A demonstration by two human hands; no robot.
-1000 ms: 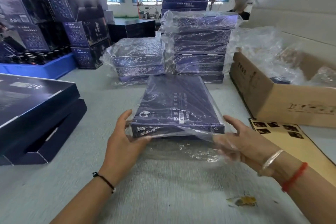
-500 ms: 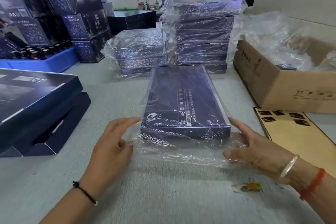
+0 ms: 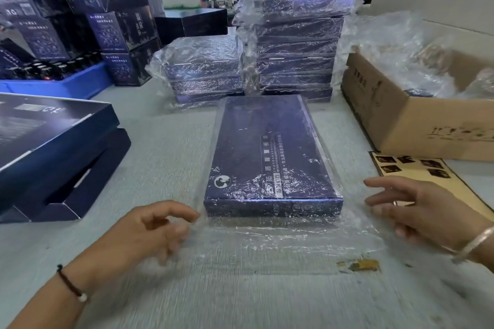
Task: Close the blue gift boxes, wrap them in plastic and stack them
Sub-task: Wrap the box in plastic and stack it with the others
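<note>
Flat dark-blue cardboard gift box [image 3: 270, 157] between hands, lid shut, inside clear plastic bag [image 3: 270, 238]. Bag end not folded. Left hand [image 3: 149, 232] fingers touch bag edge; right hand [image 3: 417, 208] spread, empty. Wrapped box stacks [image 3: 294, 45] beyond hands. Open box [image 3: 48, 152] beside left hand waits.

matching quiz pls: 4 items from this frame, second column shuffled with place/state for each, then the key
Items
1. wrapped box
2. cardboard carton
3. left hand
4. blue tray

Place or state
A. far left of the table, holds dark bottles
B. flat at table centre, inside a plastic bag
C. right side of the table, loose plastic spilling out
D. at the bag's near left corner, fingers loosely curled

Pairs: 1-B, 2-C, 3-D, 4-A
</note>
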